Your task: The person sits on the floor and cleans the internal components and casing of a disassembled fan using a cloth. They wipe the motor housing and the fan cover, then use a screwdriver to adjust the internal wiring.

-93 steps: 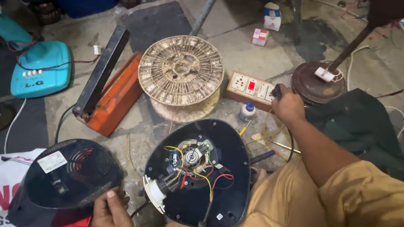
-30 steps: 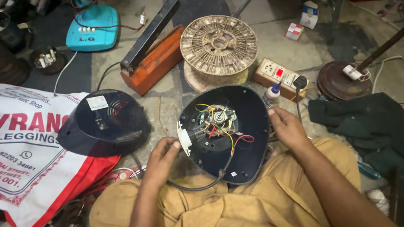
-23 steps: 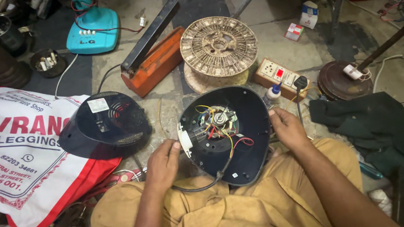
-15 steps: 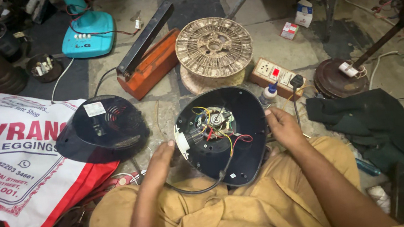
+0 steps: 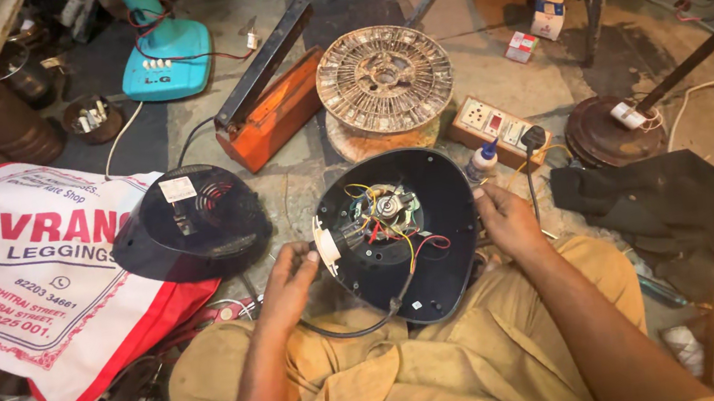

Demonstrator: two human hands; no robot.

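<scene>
An open black fan base shell (image 5: pixel 435 272) rests on my lap, with a small motor part and red, yellow and black wires (image 5: pixel 381 216) inside it. My left hand (image 5: pixel 289 283) grips the shell's left rim beside a white switch block and a black cord. On the right rim sits my right hand (image 5: pixel 508 222), fingers curled around the edge. The matching black cover (image 5: pixel 191 222) lies on the floor to the left.
A round wire spool (image 5: pixel 384 78), an orange and black box (image 5: pixel 272 103), a switch board with a plug (image 5: pixel 500 128), a turquoise fan base (image 5: pixel 166 52), a round stand base (image 5: pixel 602 130), dark cloth (image 5: pixel 658 204) and a printed white and red bag (image 5: pixel 36 261) surround me.
My right hand came back from the switch board to the shell's right rim. My left hand moved onto the left rim. Since a second ago both hands stay put, only the view shifts.
</scene>
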